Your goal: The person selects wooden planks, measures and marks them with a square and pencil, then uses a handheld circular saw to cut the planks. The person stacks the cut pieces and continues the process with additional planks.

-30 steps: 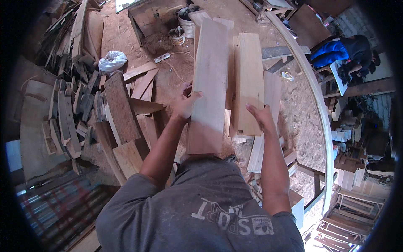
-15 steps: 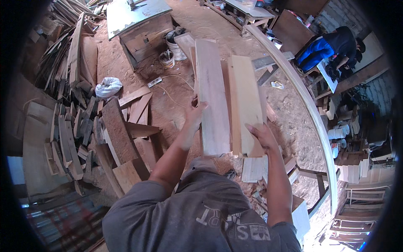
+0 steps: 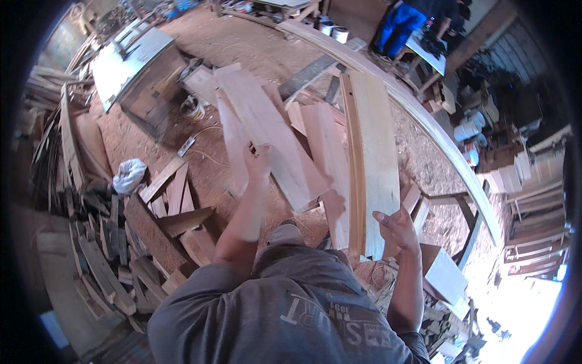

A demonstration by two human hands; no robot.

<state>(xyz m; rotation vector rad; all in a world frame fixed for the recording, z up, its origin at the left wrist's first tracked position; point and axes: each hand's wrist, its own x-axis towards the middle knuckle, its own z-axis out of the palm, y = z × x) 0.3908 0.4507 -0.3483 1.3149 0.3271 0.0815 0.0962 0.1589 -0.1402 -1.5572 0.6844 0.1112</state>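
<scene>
My left hand (image 3: 257,161) is closed at the left edge of a pinkish wooden board (image 3: 270,130), which slants from upper left to lower right. On the right, a pale yellow board (image 3: 374,151) stands nearly lengthwise before me, its thick left edge showing. My right hand (image 3: 397,227) grips this board's right edge near its lower end, thumb on the face; the other fingers are hidden beneath. Between the two lies another pinkish board (image 3: 326,158) with a shadow across it. A further board (image 3: 231,136) shows under the left one.
Heaped timber offcuts (image 3: 103,261) and a white sack (image 3: 130,176) lie on the left. A white-topped table (image 3: 136,57) stands beyond, near a power strip (image 3: 186,146). One long beam (image 3: 418,106) curves across the right. A person in blue trousers (image 3: 400,27) bends over a bench at upper right.
The two boards have moved apart. The left board now slants, its near end swung right, while the right board has shifted slightly right. The whole view has turned.
</scene>
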